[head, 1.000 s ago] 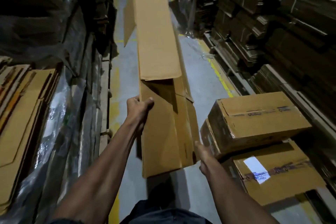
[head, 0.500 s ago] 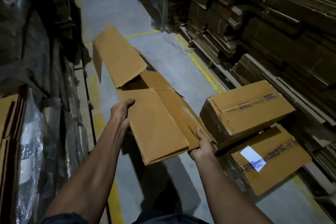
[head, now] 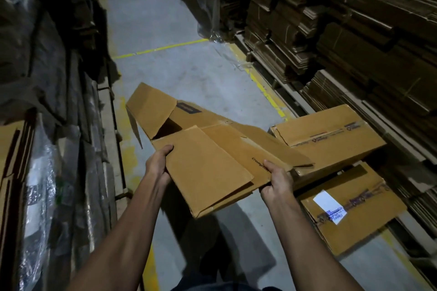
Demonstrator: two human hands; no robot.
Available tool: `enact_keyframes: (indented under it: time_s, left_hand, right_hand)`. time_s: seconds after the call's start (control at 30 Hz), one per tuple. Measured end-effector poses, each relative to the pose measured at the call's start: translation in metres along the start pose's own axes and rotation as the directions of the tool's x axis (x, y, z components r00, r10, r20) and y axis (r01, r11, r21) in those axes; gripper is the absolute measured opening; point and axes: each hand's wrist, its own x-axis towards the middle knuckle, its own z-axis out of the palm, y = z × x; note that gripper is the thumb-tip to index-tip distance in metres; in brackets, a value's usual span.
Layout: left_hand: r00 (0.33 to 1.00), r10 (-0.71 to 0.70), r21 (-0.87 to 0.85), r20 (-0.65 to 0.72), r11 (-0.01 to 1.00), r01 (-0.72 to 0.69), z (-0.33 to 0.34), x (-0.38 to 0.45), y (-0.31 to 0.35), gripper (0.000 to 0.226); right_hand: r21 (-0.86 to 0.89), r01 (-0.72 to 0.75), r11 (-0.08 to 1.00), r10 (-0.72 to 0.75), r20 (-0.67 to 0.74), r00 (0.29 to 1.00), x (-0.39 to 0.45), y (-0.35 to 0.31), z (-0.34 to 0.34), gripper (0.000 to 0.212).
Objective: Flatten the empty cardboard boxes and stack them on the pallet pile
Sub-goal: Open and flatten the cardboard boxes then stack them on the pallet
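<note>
I hold a long brown cardboard box (head: 208, 163), mostly flattened, nearly level over the aisle floor, its far flaps hanging open. My left hand (head: 159, 163) grips its left edge, thumb on top. My right hand (head: 276, 182) grips its near right corner. Two taped boxes lie on the floor at the right: one (head: 331, 139) rests tilted on top of another (head: 350, 208) that bears a white label.
Tall stacks of flattened cardboard (head: 343, 30) line the right side. At the left stand plastic-wrapped piles (head: 47, 172) and a stack of flat sheets (head: 11, 160). A grey concrete aisle (head: 165, 19) with yellow lines runs ahead between them.
The box has swung down from upright to nearly level and collapsed flatter. Both hands keep their grip, and my view has tilted further down.
</note>
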Motion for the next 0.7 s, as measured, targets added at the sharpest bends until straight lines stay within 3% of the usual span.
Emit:
enact_keyframes:
  time_s: [0.13, 0.33, 0.47, 0.57, 0.7]
  left_hand:
    - [1.000, 0.007, -0.065, 0.010, 0.998, -0.006, -0.012, -0.030, -0.034, 0.048]
    - [0.996, 0.089, -0.146, -0.007, 0.985, -0.089, -0.014, -0.095, -0.092, 0.026]
    - [0.992, 0.117, -0.187, -0.038, 0.975, -0.122, -0.012, -0.130, -0.131, 0.026]
    - [0.991, 0.132, -0.214, -0.029, 0.967, -0.135, -0.007, -0.152, -0.149, 0.034]
    - [0.985, 0.136, -0.210, -0.103, 0.965, -0.155, -0.013, -0.175, -0.172, 0.045]
  right_hand:
    - [-0.057, 0.010, 0.998, -0.008, 0.038, 0.999, -0.010, -0.017, -0.021, 0.038]
    - [-0.110, -0.007, 0.994, 0.020, 0.126, 0.992, -0.033, -0.044, -0.064, 0.036]
    - [-0.147, 0.008, 0.989, 0.020, 0.189, 0.982, -0.042, -0.061, -0.088, 0.029]
    - [-0.155, 0.005, 0.988, 0.030, 0.222, 0.975, -0.049, -0.071, -0.097, 0.035]
    - [-0.159, -0.016, 0.987, 0.054, 0.239, 0.970, -0.055, -0.079, -0.099, 0.016]
